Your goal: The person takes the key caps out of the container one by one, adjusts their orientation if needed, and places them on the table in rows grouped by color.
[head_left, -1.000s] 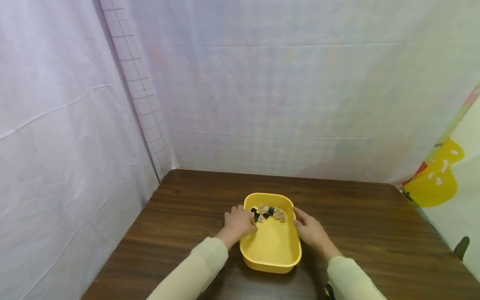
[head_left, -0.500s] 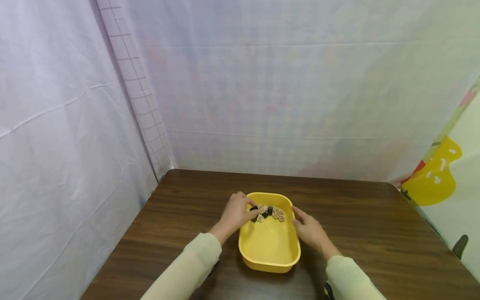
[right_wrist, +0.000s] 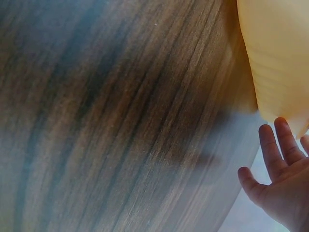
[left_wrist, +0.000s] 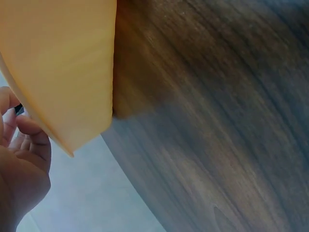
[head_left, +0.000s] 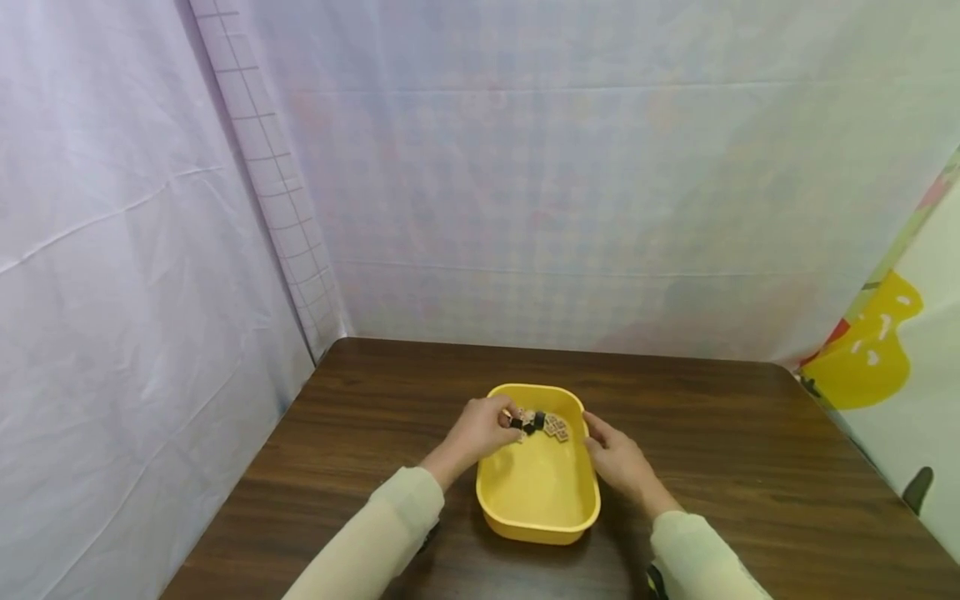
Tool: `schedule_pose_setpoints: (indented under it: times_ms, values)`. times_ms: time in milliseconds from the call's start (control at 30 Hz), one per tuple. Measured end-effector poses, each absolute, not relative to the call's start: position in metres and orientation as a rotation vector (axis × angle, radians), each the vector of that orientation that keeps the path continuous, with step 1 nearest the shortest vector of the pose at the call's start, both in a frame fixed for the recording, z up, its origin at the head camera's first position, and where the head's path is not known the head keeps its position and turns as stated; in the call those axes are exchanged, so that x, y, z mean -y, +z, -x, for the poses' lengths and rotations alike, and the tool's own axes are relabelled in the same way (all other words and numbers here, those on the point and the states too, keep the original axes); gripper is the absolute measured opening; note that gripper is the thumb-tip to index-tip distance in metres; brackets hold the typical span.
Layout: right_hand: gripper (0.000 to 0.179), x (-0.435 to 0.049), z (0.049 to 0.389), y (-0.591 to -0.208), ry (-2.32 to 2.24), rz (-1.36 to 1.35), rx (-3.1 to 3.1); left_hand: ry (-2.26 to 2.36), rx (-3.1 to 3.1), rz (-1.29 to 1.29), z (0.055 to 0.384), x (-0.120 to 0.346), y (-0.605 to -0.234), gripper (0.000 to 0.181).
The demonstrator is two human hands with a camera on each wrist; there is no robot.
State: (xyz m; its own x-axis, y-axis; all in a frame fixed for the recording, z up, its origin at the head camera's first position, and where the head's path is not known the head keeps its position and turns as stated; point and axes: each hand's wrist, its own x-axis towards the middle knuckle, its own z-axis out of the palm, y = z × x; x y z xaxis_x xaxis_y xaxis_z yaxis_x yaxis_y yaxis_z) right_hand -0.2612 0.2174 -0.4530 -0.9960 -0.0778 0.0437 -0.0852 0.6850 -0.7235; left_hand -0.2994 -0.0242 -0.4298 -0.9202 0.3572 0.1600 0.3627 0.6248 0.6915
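A yellow plastic tub stands on the table, with small square tan pieces bearing dark markings and small black pieces at its far end. Over the tub's far-left side, my left hand pinches a small black piece between thumb and fingers. In the left wrist view a sliver of that black piece shows between the fingertips. My right hand lies at the tub's right rim, thumb over the edge. The right wrist view shows its fingers extended and spread beside the outer wall.
The dark wood-grain table extends around the tub. White cloth hangs behind and along the left side. At the right, another cloth carries a yellow printed shape. Pale sleeves cover both forearms.
My left hand has moved from the tub's left rim to the pieces at the far end, and its fingers have closed on a black piece. The right hand has stayed put.
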Motion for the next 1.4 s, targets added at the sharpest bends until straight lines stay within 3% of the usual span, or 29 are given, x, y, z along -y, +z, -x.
schedule_pose_setpoints:
  times_ms: [267, 633, 833, 1100, 1400]
  values:
    - [0.05, -0.216, 0.262, -0.45, 1.238, -0.124, 2.882, -1.365, 2.796, 0.579, 0.299, 0.027, -0.431, 0.015]
    - [0.051, -0.216, 0.261, -0.449, 1.25, -0.09, 2.896, -1.399, 2.71, 0.475, 0.305, 0.043, -0.429, 0.03]
    - [0.051, -0.217, 0.261, -0.449, 1.235, -0.078, 2.904, -1.301, 2.637, 0.438, 0.319, 0.076, -0.438, 0.022]
    - [0.051, -0.216, 0.262, -0.45, 1.244, -0.074, 2.9, -1.235, 2.768, 0.318, 0.328, 0.12, -0.459, 0.024]
    - [0.051, -0.216, 0.261, -0.452, 1.231, -0.062, 2.903, -1.182, 2.821, 0.353, 0.333, 0.128, -0.475, 0.014]
